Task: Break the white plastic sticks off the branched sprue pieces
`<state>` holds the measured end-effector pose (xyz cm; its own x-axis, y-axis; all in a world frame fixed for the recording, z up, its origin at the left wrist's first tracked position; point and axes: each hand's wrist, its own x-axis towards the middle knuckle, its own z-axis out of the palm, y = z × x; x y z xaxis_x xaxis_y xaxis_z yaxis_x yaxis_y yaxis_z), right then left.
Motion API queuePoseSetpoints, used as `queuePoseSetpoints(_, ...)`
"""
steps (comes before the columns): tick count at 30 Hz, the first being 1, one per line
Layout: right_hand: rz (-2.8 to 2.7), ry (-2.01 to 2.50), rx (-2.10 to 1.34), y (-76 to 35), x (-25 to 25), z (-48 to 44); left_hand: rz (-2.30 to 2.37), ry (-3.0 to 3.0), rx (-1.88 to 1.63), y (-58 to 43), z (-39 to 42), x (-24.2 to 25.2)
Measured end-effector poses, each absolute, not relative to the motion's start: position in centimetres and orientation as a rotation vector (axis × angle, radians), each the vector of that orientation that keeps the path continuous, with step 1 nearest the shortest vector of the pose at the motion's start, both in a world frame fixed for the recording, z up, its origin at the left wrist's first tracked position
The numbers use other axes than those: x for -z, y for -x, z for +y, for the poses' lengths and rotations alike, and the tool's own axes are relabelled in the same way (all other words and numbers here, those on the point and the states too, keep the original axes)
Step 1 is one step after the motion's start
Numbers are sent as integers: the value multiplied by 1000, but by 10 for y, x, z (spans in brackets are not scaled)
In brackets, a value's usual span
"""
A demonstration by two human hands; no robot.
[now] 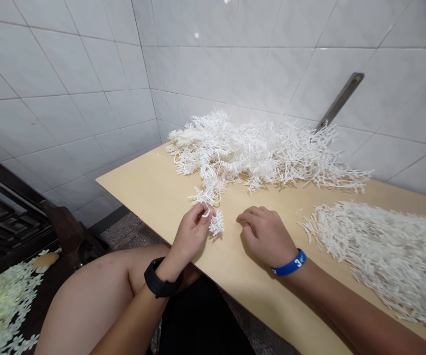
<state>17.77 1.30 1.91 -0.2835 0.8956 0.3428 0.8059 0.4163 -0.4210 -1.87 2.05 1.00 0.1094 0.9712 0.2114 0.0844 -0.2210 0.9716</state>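
Note:
Near the front edge of the tabletop, my left hand (191,230) is closed in a pinch on a white branching plastic sprig (217,223). Its small twigs stick out past my fingertips, just in front of a trailing clump of the same material. To the right, my right hand (266,235) hovers low over or rests on the board, fingers loosely bent and thumb a little apart. Nothing shows in it. A large tangled heap of white branching sprigs (250,148) lies behind both hands. Beyond my right wrist spreads a flatter pile of white strands (390,251).
The tan tabletop (153,192) meets a tiled wall (242,64), where a metal bracket (340,101) slants up. At lower left, pale green flower-shaped pieces (5,301) lie on a dark surface beside a dark carved wooden chair or panel (1,212).

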Motion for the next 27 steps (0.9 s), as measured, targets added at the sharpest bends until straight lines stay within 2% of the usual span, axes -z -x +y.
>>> queuePoseSetpoints(2,-2184,1460,-135,-179,-18,16,1076,-1531,-1199,18,17,-12)
queuePoseSetpoints(4,-2116,1378,-221,-176,-18,15,1061,-1551,-1168,17,15,-13)
queuePoseSetpoints(9,-1865,1142,-1024,-162,-21,11,955,-1553,-1060,17,14,-11)
queuePoseSetpoints(11,-1851,1130,-1148,-158,-22,10,947,-1550,-1052,17,14,-11)
queuePoseSetpoints(27,-2025,1151,-773,-164,-28,3,1238,-1390,-1247,16,21,-3)
